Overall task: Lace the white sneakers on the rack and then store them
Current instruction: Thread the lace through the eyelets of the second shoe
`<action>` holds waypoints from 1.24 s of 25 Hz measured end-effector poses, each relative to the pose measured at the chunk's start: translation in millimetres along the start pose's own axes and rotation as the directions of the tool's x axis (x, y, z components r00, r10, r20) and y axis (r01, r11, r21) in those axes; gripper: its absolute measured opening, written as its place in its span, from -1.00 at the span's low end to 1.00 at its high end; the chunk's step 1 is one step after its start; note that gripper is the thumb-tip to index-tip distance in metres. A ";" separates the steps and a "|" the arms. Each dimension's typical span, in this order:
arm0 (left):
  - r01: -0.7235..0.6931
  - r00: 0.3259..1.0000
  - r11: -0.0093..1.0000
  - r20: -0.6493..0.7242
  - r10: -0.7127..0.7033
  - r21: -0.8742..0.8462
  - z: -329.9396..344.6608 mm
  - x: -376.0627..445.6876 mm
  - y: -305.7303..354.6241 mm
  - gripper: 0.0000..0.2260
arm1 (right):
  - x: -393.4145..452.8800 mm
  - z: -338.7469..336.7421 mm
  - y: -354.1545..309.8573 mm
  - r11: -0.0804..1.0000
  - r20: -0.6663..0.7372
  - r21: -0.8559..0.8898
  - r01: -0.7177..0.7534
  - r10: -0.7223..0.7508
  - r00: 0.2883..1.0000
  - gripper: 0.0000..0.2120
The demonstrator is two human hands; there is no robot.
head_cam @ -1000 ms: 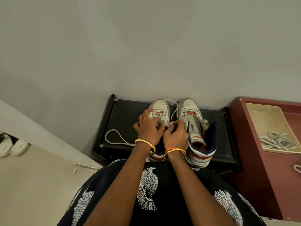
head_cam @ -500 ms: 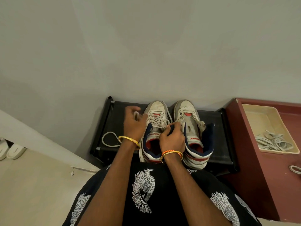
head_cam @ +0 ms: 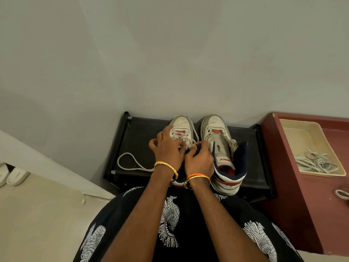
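Two white high-top sneakers with navy and red trim stand side by side on a black shoe rack [head_cam: 143, 133], toes to the wall. The left sneaker [head_cam: 180, 125] is partly laced; its white lace [head_cam: 128, 161] loops loose over the rack to the left. Over that shoe's eyelets, my left hand [head_cam: 167, 148] pinches the lace. My right hand [head_cam: 200, 159] grips the navy tongue and collar of the same shoe. The right sneaker [head_cam: 219, 137] has no lace and its tongue gapes open.
A dark red cabinet [head_cam: 306, 195] stands right of the rack, bearing a cream tray [head_cam: 302, 133] with several spare white laces [head_cam: 317, 163]. Another lace end [head_cam: 341, 193] lies on the cabinet. White slippers [head_cam: 15, 174] sit far left below a low ledge. The wall is close behind.
My left hand, which had pulled the lace out to the left half a second ago, has come back over the left sneaker's eyelets. The right hand stays on the tongue.
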State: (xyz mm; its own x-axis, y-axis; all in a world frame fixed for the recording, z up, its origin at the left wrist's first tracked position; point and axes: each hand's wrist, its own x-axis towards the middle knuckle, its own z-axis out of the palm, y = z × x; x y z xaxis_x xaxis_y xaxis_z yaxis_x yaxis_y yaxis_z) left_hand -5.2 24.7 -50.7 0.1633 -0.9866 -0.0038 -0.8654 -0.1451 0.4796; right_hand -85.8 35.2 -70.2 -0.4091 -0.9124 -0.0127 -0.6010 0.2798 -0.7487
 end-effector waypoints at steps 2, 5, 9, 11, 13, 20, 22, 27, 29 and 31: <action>0.033 0.990 0.967 -0.127 -0.067 -0.254 -6.0 1.8 -0.3 -0.91 | -0.2 -1.2 -0.6 1.000 0.005 -0.019 -0.008 0.008 1.000 -0.91; -0.019 0.842 0.513 -0.291 -0.454 -0.858 -29.7 8.7 -8.6 -0.83 | -1.1 -0.7 -0.8 1.000 0.009 -0.015 0.003 -0.003 1.000 -0.90; -0.005 0.626 -0.183 0.140 -0.767 -0.983 -51.1 15.9 -47.4 -0.94 | -0.1 -0.1 0.9 1.000 0.004 -0.017 0.012 -0.012 1.000 -0.89; 0.128 0.660 -0.067 0.135 -0.739 -0.990 -47.9 16.6 -50.9 -0.92 | -0.4 -0.1 0.1 1.000 0.006 -0.026 0.009 -0.009 1.000 -0.88; 0.177 0.821 0.405 -0.092 -0.563 -0.897 -39.3 11.6 -37.9 -0.88 | -0.6 -0.5 -0.5 1.000 0.009 -0.030 0.006 -0.006 1.000 -0.87; 0.077 0.997 0.997 -0.012 -0.077 -0.024 -4.7 -1.4 1.3 -0.84 | 0.5 -0.5 1.4 1.000 0.018 -0.019 0.006 -0.006 1.000 -0.89; 0.078 0.997 0.997 0.024 -0.078 0.005 -4.4 1.0 0.3 -0.82 | -0.5 0.1 1.0 1.000 0.011 -0.013 0.012 -0.011 1.000 -0.89; 0.047 0.999 0.995 -0.010 -0.048 -0.088 -7.1 -0.6 2.4 -0.93 | -1.1 0.7 -0.1 1.000 0.000 -0.007 0.003 -0.003 1.000 -0.89; 0.107 0.974 0.936 -0.152 -0.166 -0.336 -16.9 -0.4 0.3 -0.95 | -1.3 0.4 -0.7 1.000 -0.007 -0.008 -0.005 0.005 1.000 -0.88; 0.172 0.883 0.790 -0.263 -0.388 -0.589 -30.6 2.1 -9.4 -0.91 | -1.3 1.2 -1.0 1.000 -0.012 0.004 -0.004 0.004 1.000 -0.87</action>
State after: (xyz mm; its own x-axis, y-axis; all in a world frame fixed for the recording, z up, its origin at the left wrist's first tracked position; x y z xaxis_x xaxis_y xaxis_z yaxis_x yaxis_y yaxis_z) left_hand 17.7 26.3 -28.4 0.6049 -0.7953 0.0411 -0.3766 -0.2402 0.8947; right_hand -83.9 35.7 -70.3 -0.4195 -0.9077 -0.0080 -0.5968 0.2824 -0.7510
